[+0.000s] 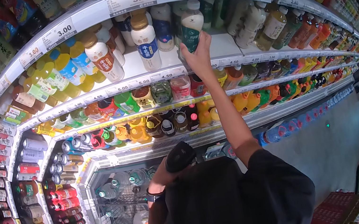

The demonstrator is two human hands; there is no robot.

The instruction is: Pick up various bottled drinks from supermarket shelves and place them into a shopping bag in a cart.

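My right hand (199, 52) reaches up to the refrigerated shelf and grips a drink bottle (191, 25) with a white cap and a dark green label, which leans slightly. To its left on the same shelf stand a milk tea bottle with a blue label (146, 47) and a gold cap, and another with a brown label (103, 60). Low in front of my body, my left hand (163, 174) is closed round a black handheld device (180, 155), whose exact kind I cannot tell. A dark band is on the left wrist.
Shelf edges with price strips (158, 76) curve across the view, with rows of bottles above and below. A wire cart (121, 208) with large water bottles stands at lower left. Red cartons (337, 208) are stacked at lower right, beside the grey floor (315, 149).
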